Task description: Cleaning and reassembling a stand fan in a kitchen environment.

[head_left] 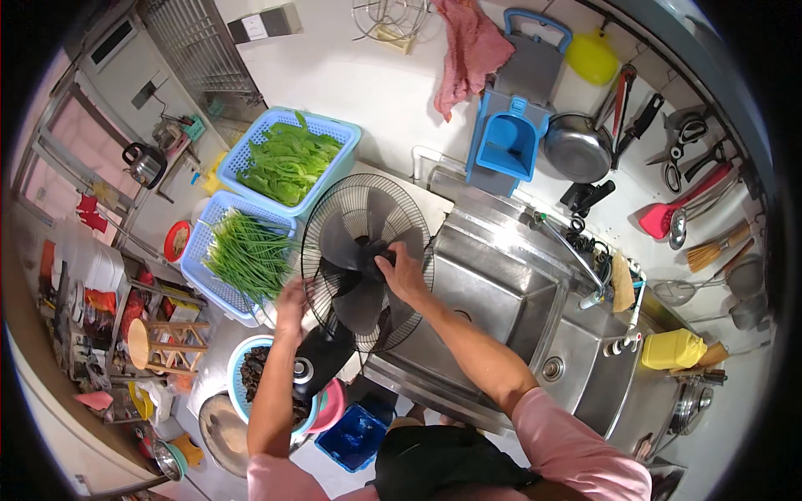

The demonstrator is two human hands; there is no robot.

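A black electric fan (359,311) stands tilted in front of me, its dark blades set in a round wire cage (423,219). My right hand (403,274) has its fingers and thumb closed round the hub at the middle of the blades. At the left rim of the cage is my left hand (291,307); its fingers are blurred, and I cannot make out whether they grip the wire. The fan's black base (322,357) runs down beside my left forearm. Close to the left hand lie long green chives (246,259) in a blue basket (194,265).
Leafy greens (288,163) fill another blue basket (355,138) behind. To the right is a steel double sink (493,334) with a tap (572,250). A bowl of dark pieces (236,392), a pink basin (332,407) and a blue bin (355,434) sit below. Utensils hang on the right wall.
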